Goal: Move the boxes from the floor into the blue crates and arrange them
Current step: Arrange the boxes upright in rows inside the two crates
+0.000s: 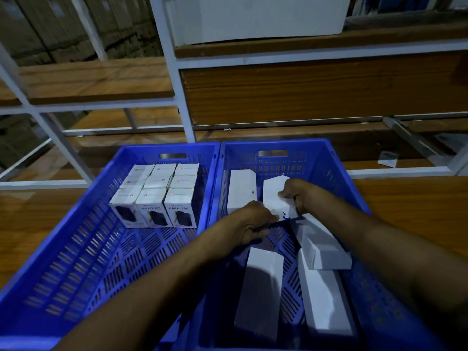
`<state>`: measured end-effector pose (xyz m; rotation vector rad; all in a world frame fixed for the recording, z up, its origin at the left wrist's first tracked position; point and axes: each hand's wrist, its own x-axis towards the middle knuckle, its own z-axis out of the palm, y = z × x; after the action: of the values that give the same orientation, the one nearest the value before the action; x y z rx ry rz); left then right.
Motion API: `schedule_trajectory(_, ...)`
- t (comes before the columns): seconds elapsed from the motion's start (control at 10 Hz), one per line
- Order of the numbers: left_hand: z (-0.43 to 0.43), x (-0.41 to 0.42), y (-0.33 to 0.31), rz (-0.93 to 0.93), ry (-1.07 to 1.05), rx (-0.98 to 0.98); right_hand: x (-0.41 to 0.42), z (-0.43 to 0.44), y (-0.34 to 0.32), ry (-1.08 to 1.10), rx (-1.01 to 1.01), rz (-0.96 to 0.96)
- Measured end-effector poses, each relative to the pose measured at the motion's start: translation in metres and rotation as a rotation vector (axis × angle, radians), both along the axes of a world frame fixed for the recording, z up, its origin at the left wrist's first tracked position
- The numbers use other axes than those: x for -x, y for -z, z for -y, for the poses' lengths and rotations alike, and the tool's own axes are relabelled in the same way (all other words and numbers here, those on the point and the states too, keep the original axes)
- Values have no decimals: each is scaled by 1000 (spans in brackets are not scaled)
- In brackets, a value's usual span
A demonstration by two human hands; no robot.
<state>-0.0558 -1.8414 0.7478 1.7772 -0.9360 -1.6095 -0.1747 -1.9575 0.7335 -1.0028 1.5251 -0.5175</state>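
Note:
Two blue crates stand side by side. The left crate [76, 249] holds several small white boxes [154, 196] packed upright at its far end. In the right crate [336, 168] lie several long white boxes. Both my hands are on one long white box [274, 196] near the far end: my left hand [253, 221] grips its near end and my right hand [295, 196] grips its right side. Another long box [240, 191] lies to its left. A tilted box [321, 244] leans over a flat one [324, 300], and a further box [260, 290] lies near me.
A white metal shelf frame [174, 79] with wooden boards [96, 79] rises right behind the crates. A large white box [255, 19] sits on an upper shelf. The crates rest on a wooden surface [410, 198]. A small packet [387, 158] lies at the right.

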Motion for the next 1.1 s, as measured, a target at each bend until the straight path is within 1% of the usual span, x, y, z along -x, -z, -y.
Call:
schedule_trajectory(0.1, 2, 8, 5, -12, -7, -19, -6, 3, 13, 176, -74, 145)
schedule_trajectory(0.2, 3, 14, 13, -42, -12, -51, -12, 10, 24, 144, -45, 149)
schedule_trajectory(0.3, 4, 13, 18, -3, 18, -61, -14, 17, 36, 109, -31, 79)
schedule_trajectory(0.4, 5, 13, 21, 164, 168, -59, -17, 21, 44, -5, 50, -171)
schedule_trajectory(0.5, 0, 16, 21, 260, 310, -76, -18, 21, 45, -172, 104, -453)
schedule_trajectory(0.6, -4, 14, 19, 221, 316, -70, -19, 23, 49, -259, 128, -529)
schedule_trajectory(0.7, -6, 11, 17, 192, 313, -64, -18, 23, 52, -287, 140, -542)
schedule_trajectory(0.8, -6, 12, 14, 211, 323, -63, -10, 25, 55, -315, 193, -511)
schedule_trajectory(0.9, -4, 14, 15, 250, 333, -41, 1, 19, 51, -392, 196, -409)
schedule_trajectory(1.0, -5, 14, 15, 252, 325, -11, 5, 10, 42, -470, 148, -342)
schedule_trajectory(1.1, -9, 13, 14, 212, 280, 7, 6, 5, 37, -516, 115, -302)
